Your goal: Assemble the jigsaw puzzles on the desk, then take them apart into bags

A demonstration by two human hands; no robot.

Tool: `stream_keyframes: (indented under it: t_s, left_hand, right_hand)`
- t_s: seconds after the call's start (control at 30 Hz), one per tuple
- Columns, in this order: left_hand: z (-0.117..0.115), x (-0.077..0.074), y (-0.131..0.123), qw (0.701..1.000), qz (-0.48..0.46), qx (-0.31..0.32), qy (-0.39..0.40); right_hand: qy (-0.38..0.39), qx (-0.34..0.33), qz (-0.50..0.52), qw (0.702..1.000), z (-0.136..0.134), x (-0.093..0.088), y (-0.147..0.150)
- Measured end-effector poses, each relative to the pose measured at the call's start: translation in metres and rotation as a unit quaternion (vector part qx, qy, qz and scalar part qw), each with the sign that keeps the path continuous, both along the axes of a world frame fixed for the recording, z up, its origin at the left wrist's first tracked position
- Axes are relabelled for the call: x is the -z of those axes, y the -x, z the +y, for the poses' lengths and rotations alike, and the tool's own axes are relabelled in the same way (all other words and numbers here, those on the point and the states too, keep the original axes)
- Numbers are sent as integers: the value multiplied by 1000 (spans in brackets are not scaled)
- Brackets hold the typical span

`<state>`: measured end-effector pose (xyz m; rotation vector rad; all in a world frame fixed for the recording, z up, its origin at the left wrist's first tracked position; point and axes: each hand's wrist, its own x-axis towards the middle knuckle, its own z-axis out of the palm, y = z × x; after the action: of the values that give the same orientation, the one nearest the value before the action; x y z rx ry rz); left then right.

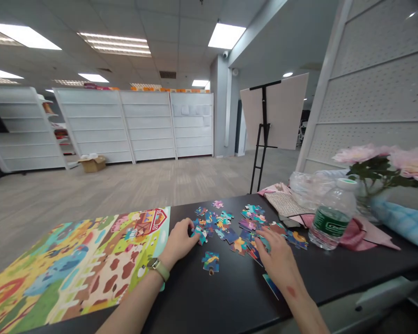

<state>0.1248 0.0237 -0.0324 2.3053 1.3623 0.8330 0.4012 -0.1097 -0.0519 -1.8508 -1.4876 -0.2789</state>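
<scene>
We look down on a black surface (181,301) with a loose spread of colourful jigsaw puzzle pieces (230,234) near its middle. The left hand (177,241) is curled, its fingertips (191,227) down on the left side of the pile, touching a teal piece (199,236); from this angle we cannot tell whether it is gripping that piece or only resting on it. The right hand (273,257) is spread, with its fingers (261,246) lying over the pieces at the pile's near right side, pinching nothing that we can see.

One single piece (211,262) lies apart, just in front of the pile, and another (271,286) sits near the front edge beside the right forearm. A large farm-scene picture (90,264) with a red barn covers the left end of the surface. A watch (158,269) with a pale green band circles the left wrist.

Toward the far right corner stand a water bottle (332,222) with a green label and a glass vase (364,202) of pink peonies (413,162). A pink cloth (355,236), a patterned cloth (284,202), a plastic bag (310,188) and a blue cloth (402,222) lie around them. Beyond the surface, we see white shelves (146,125), a cardboard box (92,163) on the floor and a black easel (263,134).
</scene>
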Motion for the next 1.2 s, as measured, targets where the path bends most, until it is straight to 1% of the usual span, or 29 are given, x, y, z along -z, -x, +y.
stream_keyframes:
  t_s: [0.1, 0.17, 0.2, 0.27, 0.37, 0.43, 0.5, 0.57, 0.63, 0.7, 0.8, 0.87, 0.97, 1.03, 1.1, 1.2]
  left_hand:
    - [7, 0, 2, 996, -81, 21, 22]
    - [11, 1, 1, 987, -143, 49, 51]
    - [13, 1, 1, 983, -161, 59, 62]
    - [16, 1, -1, 982, -166, 60, 65]
    - [14, 0, 0, 989, -132, 43, 48]
    - [11, -1, 4, 995, -93, 26, 32]
    - [8, -3, 9, 999, -50, 4, 11]
    - [6, -4, 10, 1000, -17, -8, -9]
    - [5, -4, 4, 1000, 5, 6, -25]
    - [6, -4, -8, 997, 37, 54, -38]
    - [6, -7, -30, 983, 108, 137, -54]
    - [5, -9, -39, 976, 138, 156, -61]
    - [0, -14, -36, 976, 146, 143, -69]
    - [-4, -15, -27, 978, 149, 129, -71]
    - [-4, -14, -19, 979, 155, 117, -68]
    - [0, -10, -10, 980, 152, 110, -59]
  right_hand:
    - [39, -53, -10, 998, -8, -4, 25]
    - [73, -64, -20, 995, -13, -6, 45]
    - [87, -66, -26, 994, -14, -6, 53]
    - [106, -80, -32, 991, -16, -8, 67]
    - [114, -104, -28, 988, -15, -12, 76]
    - [115, -103, -24, 988, -14, -14, 75]
    - [113, -77, -20, 990, -11, -14, 71]
    - [109, -38, -14, 993, -8, -12, 67]
    - [104, -5, -8, 995, -6, -12, 65]
    - [100, -1, -7, 995, -3, -11, 65]
    - [95, -29, -12, 995, -2, -10, 67]
    - [91, -41, -10, 995, -3, -9, 68]
    - [75, -56, -3, 996, -6, -12, 70]
    - [54, -85, -8, 995, -10, -17, 75]
    - [45, -143, -14, 989, -14, -22, 82]
    - [72, -231, -7, 970, -21, -26, 97]
